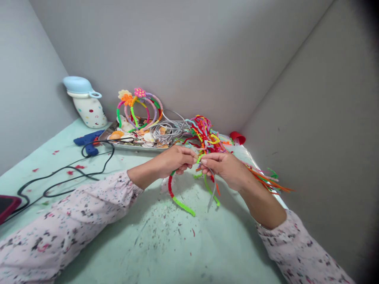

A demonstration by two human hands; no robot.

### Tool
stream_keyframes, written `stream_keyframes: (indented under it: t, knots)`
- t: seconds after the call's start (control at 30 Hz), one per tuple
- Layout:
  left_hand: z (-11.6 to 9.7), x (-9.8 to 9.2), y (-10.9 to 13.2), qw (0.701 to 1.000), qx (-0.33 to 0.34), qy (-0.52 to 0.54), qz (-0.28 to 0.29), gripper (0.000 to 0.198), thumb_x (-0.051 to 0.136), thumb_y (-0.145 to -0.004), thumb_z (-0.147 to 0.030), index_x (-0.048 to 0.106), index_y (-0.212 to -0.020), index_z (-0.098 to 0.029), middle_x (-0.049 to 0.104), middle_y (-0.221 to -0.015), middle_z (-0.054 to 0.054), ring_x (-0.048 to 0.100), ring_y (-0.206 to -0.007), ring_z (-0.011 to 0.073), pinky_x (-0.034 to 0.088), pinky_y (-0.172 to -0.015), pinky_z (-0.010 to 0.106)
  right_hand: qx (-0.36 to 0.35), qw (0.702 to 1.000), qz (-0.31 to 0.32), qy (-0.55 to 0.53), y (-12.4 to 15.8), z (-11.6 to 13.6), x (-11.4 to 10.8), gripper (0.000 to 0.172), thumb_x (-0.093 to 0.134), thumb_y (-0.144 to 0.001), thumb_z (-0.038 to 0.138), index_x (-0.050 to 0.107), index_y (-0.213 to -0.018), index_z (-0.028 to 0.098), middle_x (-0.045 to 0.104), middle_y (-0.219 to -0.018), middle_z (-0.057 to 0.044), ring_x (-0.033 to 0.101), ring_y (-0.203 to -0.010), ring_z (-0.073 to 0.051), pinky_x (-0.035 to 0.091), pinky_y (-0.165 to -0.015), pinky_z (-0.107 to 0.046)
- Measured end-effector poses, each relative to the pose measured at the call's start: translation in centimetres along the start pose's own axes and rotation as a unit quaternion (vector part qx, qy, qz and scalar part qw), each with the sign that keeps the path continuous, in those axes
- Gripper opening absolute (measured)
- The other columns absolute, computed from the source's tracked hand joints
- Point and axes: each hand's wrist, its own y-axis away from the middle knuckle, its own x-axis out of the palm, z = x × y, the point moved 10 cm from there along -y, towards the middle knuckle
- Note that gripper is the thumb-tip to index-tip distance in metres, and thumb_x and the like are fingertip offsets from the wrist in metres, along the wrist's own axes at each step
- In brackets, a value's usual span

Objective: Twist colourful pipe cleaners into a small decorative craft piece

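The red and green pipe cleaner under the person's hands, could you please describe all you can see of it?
This fuzzy chenille strand is red above and bright green toward its free end. It curves down from beneath the left hand, its top hidden there, and its green end hangs over the pale green table, apparently not touching it.

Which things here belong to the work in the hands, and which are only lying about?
In the work: left hand, right hand, red-and-green pipe cleaners.
Lying about: blue hot glue gun, metal tray, pipe-cleaner headbands, white dotted bottle.
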Motion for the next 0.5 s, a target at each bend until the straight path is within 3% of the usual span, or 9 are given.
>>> stream_keyframes:
  t: [0.17,0.33,0.5]
  knots:
    - [-0.1,-0.3,0.0,0.999,-0.005,-0.027,-0.023,0.006,0.056,-0.079,-0.012,0.060,-0.074,-0.014,0.045,-0.053,-0.004,0.032,-0.040,0.0032,0.023,-0.038,0.018,0.013,1.000,0.003,-0.021,0.0,-0.1,0.4,0.016,0.066,-0.076,0.033,0.067,-0.076,0.017,0.064,-0.069,0.000,0.055,-0.057,-0.009,0.045,-0.056,-0.024]
    - [-0.5,-0.5,0.2,0.998,0.001,-0.064,-0.025,0.008,0.056,-0.081,-0.014,0.059,-0.074,-0.013,0.050,-0.056,-0.002,0.038,-0.041,0.0044,0.032,-0.039,0.019,0.017,0.999,0.005,-0.037,-0.1,-0.5,0.4,0.019,0.067,-0.075,0.034,0.068,-0.081,0.016,0.067,-0.077,-0.004,0.059,-0.065,-0.012,0.049,-0.060,-0.026]
    - [-0.9,-0.7,0.3,0.997,0.001,-0.068,-0.036,0.007,0.054,-0.078,-0.008,0.055,-0.074,-0.014,0.051,-0.057,-0.002,0.041,-0.042,0.0053,0.033,-0.039,0.019,0.037,0.991,0.043,-0.125,-0.3,-1.1,1.2,0.019,0.070,-0.073,0.032,0.066,-0.078,0.015,0.065,-0.074,-0.003,0.058,-0.062,-0.009,0.048,-0.057,-0.024]
